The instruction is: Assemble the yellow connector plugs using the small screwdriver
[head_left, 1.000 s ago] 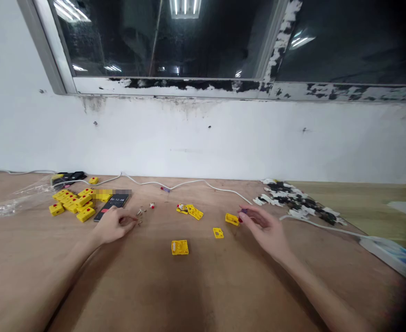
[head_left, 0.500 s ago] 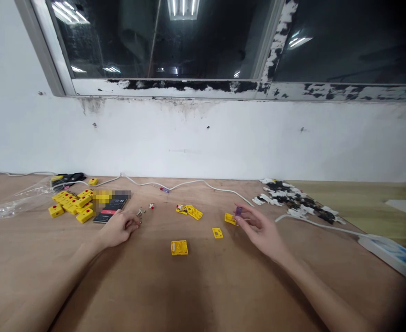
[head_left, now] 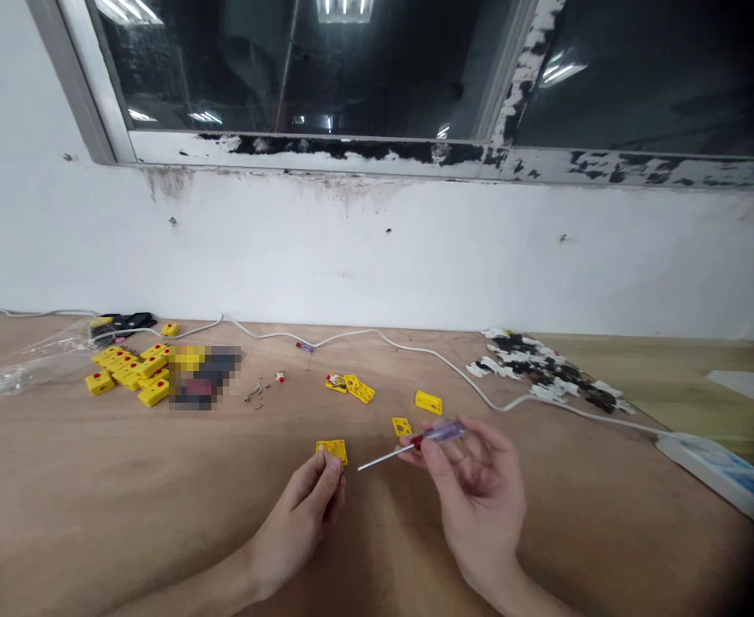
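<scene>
My right hand (head_left: 483, 497) holds a screwdriver (head_left: 445, 431) by its clear purple handle. The metal shaft points left and slightly down, toward my left hand (head_left: 306, 506). The thumb and index finger of that hand are pinched together; whatever is between them is too small to make out. Just behind these fingertips lies an open yellow plastic case half (head_left: 335, 448), partly covered by them. A small yellow plate (head_left: 402, 426) rests behind the screwdriver. Farther back is a yellow cover (head_left: 428, 402). Left of it, another yellow case (head_left: 359, 389) lies opened beside a part with innards (head_left: 337, 383).
Small screws (head_left: 257, 392) and a red-and-white piece (head_left: 280, 377) lie left of centre. Several yellow boxes with red buttons (head_left: 126, 368) are piled at left by a blurred phone (head_left: 206, 377). A white cable (head_left: 415, 347) runs along the back. Black and white pieces (head_left: 544, 368) lie right.
My left hand has moved from the screws to the yellow case half at centre. My right hand has come nearer with the screwdriver, its shaft now visible and pointing left.
</scene>
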Motion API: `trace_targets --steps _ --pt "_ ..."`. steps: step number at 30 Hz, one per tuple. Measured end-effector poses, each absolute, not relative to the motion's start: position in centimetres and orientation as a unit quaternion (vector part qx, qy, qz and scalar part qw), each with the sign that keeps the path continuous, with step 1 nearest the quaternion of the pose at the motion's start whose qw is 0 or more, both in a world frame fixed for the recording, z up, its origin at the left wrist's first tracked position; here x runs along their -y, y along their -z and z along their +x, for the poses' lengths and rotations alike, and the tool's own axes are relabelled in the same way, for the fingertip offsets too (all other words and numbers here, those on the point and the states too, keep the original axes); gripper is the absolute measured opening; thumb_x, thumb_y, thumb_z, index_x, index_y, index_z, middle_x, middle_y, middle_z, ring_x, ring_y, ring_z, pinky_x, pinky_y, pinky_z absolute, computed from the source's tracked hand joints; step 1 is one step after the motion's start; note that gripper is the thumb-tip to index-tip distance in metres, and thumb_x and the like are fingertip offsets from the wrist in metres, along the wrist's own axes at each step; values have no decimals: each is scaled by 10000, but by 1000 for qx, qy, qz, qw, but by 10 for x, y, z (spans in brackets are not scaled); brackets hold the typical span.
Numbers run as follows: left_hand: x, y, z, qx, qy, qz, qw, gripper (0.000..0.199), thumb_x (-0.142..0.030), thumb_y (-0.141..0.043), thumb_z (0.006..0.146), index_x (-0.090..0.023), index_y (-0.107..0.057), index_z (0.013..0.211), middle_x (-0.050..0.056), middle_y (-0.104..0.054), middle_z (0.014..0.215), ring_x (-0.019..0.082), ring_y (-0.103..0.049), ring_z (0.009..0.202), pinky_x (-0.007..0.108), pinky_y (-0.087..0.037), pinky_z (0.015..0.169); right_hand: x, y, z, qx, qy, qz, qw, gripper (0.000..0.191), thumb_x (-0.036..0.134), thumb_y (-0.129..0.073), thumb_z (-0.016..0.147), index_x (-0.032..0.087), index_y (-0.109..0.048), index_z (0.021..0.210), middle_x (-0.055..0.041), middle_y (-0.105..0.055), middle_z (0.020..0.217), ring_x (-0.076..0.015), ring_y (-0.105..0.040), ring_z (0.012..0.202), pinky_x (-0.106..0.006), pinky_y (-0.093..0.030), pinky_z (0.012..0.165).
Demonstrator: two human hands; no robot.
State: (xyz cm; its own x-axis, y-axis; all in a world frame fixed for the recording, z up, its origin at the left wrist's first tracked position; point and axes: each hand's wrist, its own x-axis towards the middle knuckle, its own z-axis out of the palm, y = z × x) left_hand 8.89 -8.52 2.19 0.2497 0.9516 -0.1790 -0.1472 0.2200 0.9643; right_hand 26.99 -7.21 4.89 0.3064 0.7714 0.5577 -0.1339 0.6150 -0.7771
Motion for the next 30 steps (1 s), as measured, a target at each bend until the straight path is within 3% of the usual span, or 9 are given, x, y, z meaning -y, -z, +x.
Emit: trace_targets --steps 5,14,24,28,30 --pt "88 -18 93 -430 -408 438 676 529 -734 -492 851 -212 -418 797 -80 -389 594 50 -265 452 187 -185 408 81 -47 264 521 -319 -291 737 346 108 -675 879 280 -555 1155 -62 -717 985 -212 -760 788 -309 -656 611" --pt "89 -13 96 -424 -424 423 679 516 -707 -543 847 -206 -424 825 -73 -393 646 47 -287 518 165 -209 446 79 -41 259 531 -333 -284 725 343 101 -670 882 278 -546 1148 -51 -708 1018 -200 -757 814 -312 -663 637" --pt "80 -3 94 -423 -424 405 691 548 -740 -585 793 -214 -431 805 -83 -383 596 44 -280 460 162 -181 404 78 -36 260 563 -325 -272 709 364 82 -636 895 305 -573 1175 -47 -694 1035 -198 -751 835 -334 -674 650" --pt "77 -6 94 -433 -413 436 672 553 -756 -539 804 -207 -489 845 -98 -336 538 46 -219 399 191 -145 380 68 -40 256 576 -344 -248 699 350 85 -635 901 291 -581 1179 -57 -704 1046 -199 -754 840 -352 -674 684" --pt "74 -10 88 -454 -431 450 637 547 -731 -503 838 -190 -536 911 -88 -349 570 55 -259 428 191 -196 409 60 -46 253 586 -347 -243 691 332 93 -644 897 280 -591 1166 -58 -711 1035 -198 -754 837 -352 -672 699"
